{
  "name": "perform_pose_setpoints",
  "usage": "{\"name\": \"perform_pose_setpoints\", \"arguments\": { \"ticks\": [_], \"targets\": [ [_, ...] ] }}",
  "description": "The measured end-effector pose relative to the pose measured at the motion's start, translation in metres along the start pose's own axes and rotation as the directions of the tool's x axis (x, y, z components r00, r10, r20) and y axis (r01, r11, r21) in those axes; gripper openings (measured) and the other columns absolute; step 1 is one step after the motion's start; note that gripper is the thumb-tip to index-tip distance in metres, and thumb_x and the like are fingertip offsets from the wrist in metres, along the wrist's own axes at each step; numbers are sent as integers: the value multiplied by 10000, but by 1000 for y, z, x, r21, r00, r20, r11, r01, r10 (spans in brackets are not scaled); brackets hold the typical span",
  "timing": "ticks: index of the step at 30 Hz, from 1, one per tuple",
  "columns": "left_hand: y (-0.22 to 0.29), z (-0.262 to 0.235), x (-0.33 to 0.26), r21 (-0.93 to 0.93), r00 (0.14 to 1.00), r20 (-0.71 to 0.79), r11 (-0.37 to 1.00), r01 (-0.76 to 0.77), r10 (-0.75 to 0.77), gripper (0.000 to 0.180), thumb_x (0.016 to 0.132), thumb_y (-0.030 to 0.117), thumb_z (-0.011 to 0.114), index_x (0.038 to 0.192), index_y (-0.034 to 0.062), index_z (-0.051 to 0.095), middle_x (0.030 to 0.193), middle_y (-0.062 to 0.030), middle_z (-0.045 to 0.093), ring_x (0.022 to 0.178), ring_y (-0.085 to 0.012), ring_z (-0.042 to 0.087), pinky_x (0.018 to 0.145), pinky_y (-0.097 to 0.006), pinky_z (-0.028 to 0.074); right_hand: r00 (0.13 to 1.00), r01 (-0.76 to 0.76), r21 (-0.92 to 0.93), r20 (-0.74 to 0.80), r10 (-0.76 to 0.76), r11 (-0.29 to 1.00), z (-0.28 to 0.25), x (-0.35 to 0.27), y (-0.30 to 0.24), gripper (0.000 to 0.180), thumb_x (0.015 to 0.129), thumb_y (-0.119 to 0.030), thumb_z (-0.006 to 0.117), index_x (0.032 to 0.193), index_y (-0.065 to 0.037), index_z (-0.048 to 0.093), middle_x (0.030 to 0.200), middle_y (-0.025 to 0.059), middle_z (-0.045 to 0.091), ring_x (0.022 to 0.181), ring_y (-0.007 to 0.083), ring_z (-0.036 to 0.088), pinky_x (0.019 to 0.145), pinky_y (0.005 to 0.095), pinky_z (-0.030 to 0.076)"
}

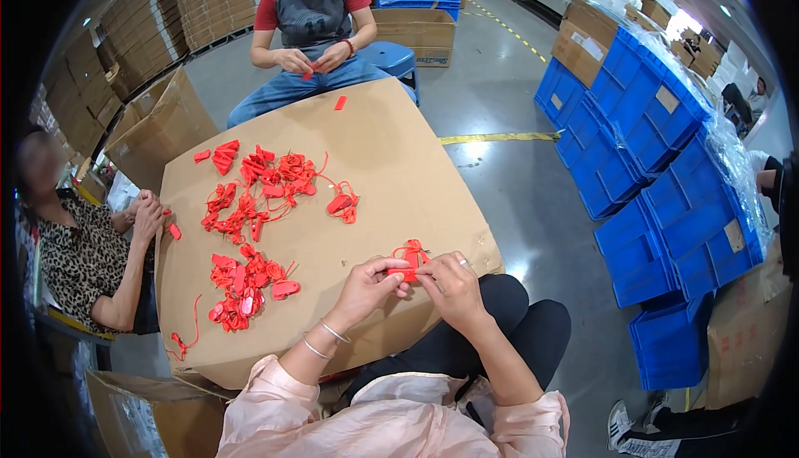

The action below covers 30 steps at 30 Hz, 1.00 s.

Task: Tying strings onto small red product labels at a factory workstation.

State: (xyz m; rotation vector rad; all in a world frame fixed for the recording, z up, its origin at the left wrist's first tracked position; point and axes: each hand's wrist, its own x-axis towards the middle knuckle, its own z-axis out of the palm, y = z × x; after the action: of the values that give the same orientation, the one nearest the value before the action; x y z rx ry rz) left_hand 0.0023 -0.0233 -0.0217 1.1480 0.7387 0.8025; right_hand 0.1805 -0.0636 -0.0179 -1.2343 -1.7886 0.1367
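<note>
Close to the near right edge of the cardboard tabletop (pixel 391 162), my left hand (pixel 372 285) and my right hand (pixel 454 287) meet over a small red tag with a red cord (pixel 411 253). The left thumb and fingers pinch one side of the tag, while the right fingertips grip its other side. A loop of the cord rises above my fingertips. To the left lies a heap of red corded pieces (pixel 245 285), with a larger heap (pixel 275 179) beyond it. One corded bundle (pixel 341 202) rests apart, nearer my hands.
Across the table a co-worker (pixel 312 17) handles a red piece; another co-worker (pixel 91 241) sits at the left edge. Blue crates (pixel 657 166) are stacked along the right. Open cardboard boxes (pixel 162 116) stand left of the table, and a blue stool (pixel 389 57) behind it.
</note>
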Motion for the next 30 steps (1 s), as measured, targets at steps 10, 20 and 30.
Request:
{"name": "perform_pose_setpoints", "arguments": {
  "ticks": [10, 20, 30],
  "targets": [
    [1, -1, -2, 40, 999, 50, 999, 4, -6, 221, 896, 22, 520, 1098, -55, 562, 944, -62, 555, 790, -128, 620, 730, -245, 525, 998, 50, -80, 50, -46, 996, -5, 4, -8, 86, 719, -42, 672, 790, -53, 624, 776, 79, 561, 750, 256, 549, 658, 355, 456],
    [-2, 1, 3, 46, 999, 47, 999, 20, -22, 207, 898, 23, 520, 1086, -46, 570, 934, -58, 552, 781, -132, 613, 714, -250, 525, 996, 66, -18, 56, -65, 998, -3, 1, -1, 98, 727, -50, 675, 817, -52, 637, 785, 86, 570, 760, 262, 564, 653, 357, 465],
    [-2, 3, 2, 50, 1000, 3, 998, 22, -22, 137, 868, -16, 530, 979, -56, 600, 863, -68, 593, 705, -124, 601, 647, -242, 522, 989, 146, -59, 43, -143, 988, 3, -4, 0, 125, 716, -89, 681, 832, -87, 633, 805, 66, 558, 775, 247, 564, 665, 350, 475]
  ]
}}
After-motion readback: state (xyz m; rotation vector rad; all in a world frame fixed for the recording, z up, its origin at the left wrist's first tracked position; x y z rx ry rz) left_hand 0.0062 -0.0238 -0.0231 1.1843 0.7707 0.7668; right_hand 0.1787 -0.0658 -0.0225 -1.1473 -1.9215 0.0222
